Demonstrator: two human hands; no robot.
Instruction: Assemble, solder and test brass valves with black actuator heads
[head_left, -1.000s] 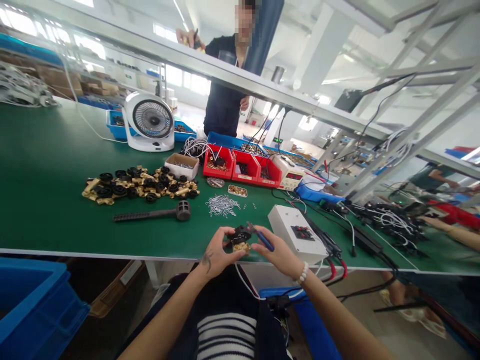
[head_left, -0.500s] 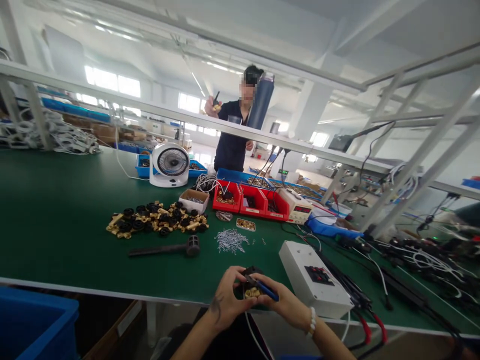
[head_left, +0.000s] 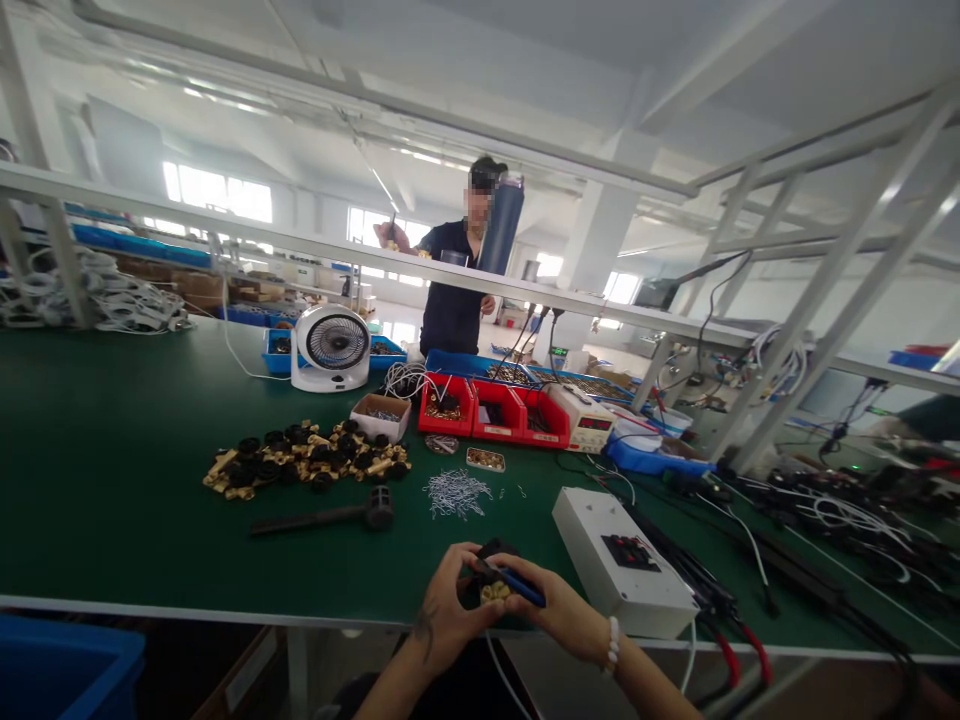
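Observation:
Near the front edge of the green bench, my left hand (head_left: 450,600) is closed around a brass fitting (head_left: 495,593) with a black part behind it. My right hand (head_left: 562,607) is closed on blue-handled pliers (head_left: 523,587), whose dark tip reaches over the fitting. The fingertips of both hands meet at the brass piece. A white cable (head_left: 501,668) hangs below the hands. Just beyond them lies a heap of small metal hooks (head_left: 456,494). Fingers hide much of the fitting and the tool's jaws.
A dark mallet (head_left: 330,516) and a pile of brass fittings with black knobs (head_left: 307,458) lie left. Red bins (head_left: 499,428), a fan (head_left: 330,350) and a power supply (head_left: 589,428) stand behind. Rightward is a white box (head_left: 619,570). A co-worker (head_left: 454,310) stands across the bench.
My view has shifted, so the bench things appear slightly lower and further left. Both hands keep their hold on the fitting and pliers. The co-worker's raised hand is lower relative to their head.

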